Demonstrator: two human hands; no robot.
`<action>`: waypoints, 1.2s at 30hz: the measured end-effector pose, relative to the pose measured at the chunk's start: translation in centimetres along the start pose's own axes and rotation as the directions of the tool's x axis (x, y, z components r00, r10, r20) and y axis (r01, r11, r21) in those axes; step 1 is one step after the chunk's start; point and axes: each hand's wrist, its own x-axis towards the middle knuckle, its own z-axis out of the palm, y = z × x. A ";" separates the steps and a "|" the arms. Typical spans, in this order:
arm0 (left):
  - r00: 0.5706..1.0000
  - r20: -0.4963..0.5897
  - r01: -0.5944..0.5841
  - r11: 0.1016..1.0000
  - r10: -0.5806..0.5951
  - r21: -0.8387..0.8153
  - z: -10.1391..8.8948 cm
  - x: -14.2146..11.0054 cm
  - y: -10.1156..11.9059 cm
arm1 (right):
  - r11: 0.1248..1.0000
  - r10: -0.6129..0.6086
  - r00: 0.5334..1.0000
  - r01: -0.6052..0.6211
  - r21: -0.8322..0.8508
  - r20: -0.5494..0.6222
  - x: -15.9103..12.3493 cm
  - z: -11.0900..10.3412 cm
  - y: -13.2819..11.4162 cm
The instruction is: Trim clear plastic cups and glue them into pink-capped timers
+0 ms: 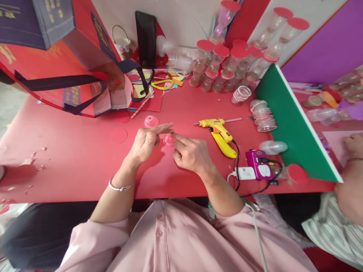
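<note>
My left hand (pixel 147 141) and my right hand (pixel 191 153) meet over the red table (pixel 85 162), both pinching a small clear plastic cup-like piece (pixel 169 139) between the fingertips. The left index finger stretches out over it; the other fingers curl. A second clear plastic piece (pixel 151 121) lies on the table just beyond the left hand. Two red paper discs (pixel 119 135) lie flat to its left. A silver bracelet sits on my left wrist.
A yellow glue gun (pixel 219 132) lies right of my hands, its cord running to a purple device (pixel 258 169) and white plug. Stacked clear rings (pixel 263 115), red-capped hourglass bottles (pixel 227 64), a red gift bag (pixel 56 64), a green divider (pixel 292 121). Another person's hand (pixel 353 145) is at right.
</note>
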 end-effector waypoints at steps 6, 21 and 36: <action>1.000 0.009 0.008 0.997 -0.007 -0.079 0.0 0.1 -0.3 | 1.000 0.011 0.999 -0.011 0.003 0.033 0.1 -0.1 0.0; 0.992 0.093 0.074 0.994 -0.081 0.077 -0.6 0.1 0.6 | 1.000 0.014 0.988 -0.011 -0.023 0.153 0.4 -0.8 -0.8; 0.987 0.030 0.154 0.986 -0.156 0.069 -0.3 0.9 1.1 | 1.000 0.008 0.986 -0.007 -0.010 0.167 0.6 -0.6 -0.8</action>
